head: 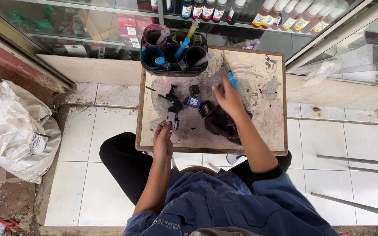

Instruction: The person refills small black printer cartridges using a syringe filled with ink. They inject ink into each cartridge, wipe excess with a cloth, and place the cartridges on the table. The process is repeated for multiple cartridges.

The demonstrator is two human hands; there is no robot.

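Black cartridge (172, 118) pinched in left hand (163, 140) — right hand (227, 97) closed on blue syringe (230, 74)

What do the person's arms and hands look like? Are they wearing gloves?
No gloves. Both the left hand and the right hand are bare, and so are the forearms. Blue sleeves are pushed up near the elbows, with a dark cuff showing on the right arm.

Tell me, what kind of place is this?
Probably a small printer-ink refill stall. The left hand holds a black ink cartridge on a stained board, the right hand a blue syringe, below shelved ink bottles.
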